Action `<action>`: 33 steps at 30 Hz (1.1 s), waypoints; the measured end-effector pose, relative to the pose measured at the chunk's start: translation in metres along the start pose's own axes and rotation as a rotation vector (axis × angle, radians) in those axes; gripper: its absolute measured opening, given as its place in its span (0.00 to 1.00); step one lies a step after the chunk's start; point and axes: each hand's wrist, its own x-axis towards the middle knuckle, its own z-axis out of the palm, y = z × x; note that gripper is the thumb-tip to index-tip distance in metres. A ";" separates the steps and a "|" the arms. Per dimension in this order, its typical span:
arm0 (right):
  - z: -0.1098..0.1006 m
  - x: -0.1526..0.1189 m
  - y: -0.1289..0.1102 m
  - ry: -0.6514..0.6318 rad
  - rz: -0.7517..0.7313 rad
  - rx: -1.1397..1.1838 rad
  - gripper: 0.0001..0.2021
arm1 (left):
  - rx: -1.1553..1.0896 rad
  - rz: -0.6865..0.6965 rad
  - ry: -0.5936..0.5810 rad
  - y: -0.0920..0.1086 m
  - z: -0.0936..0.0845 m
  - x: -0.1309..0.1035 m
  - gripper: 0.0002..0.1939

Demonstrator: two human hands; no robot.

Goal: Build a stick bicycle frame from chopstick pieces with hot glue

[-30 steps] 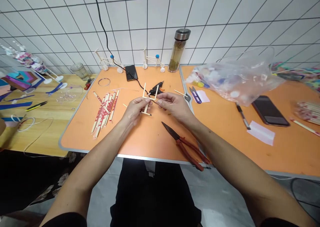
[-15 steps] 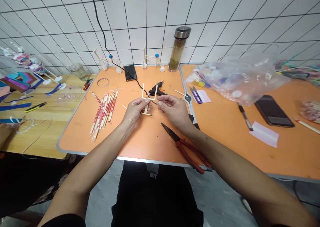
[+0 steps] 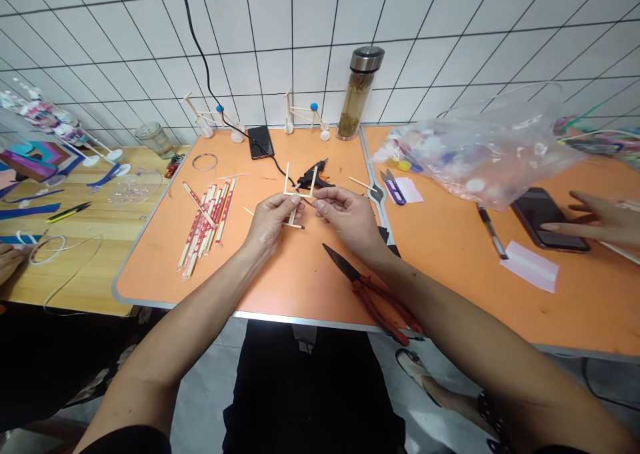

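Observation:
Over the orange table (image 3: 280, 287), my left hand (image 3: 270, 226) pinches a small frame of pale wooden sticks (image 3: 299, 194) between thumb and fingers. Two sticks of the frame point up, and a crosspiece with a dark end lies at its lower side. My right hand (image 3: 347, 217) is closed at the frame's right side, its thumb and fingertips pressed together on a thin dark piece too small to name. A black glue gun (image 3: 314, 176) lies just behind the frame. Red-handled pliers (image 3: 373, 297) rest beside my right wrist.
Wrapped sticks (image 3: 207, 221) lie at left. Two stick models (image 3: 306, 115), a phone (image 3: 261, 143) and a tea bottle (image 3: 357, 94) stand or lie at the back. Purple snips (image 3: 393, 189) and a plastic bag (image 3: 465, 154) lie right. Another person's hand (image 3: 600, 221) is over a second phone.
Another person's hand has come in at the right over the phone, and a foot shows below the table. My hands and the stick frame have hardly moved.

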 end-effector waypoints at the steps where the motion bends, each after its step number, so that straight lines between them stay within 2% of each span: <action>1: 0.000 0.000 0.000 0.000 -0.005 0.002 0.18 | 0.000 0.001 0.002 0.000 0.000 0.000 0.24; 19: 0.000 0.002 0.004 -0.021 0.030 0.093 0.20 | 0.006 -0.001 -0.020 -0.002 0.001 0.000 0.23; 33: 0.001 0.005 0.011 -0.008 0.010 0.121 0.25 | -0.011 -0.003 -0.039 -0.006 0.001 0.001 0.24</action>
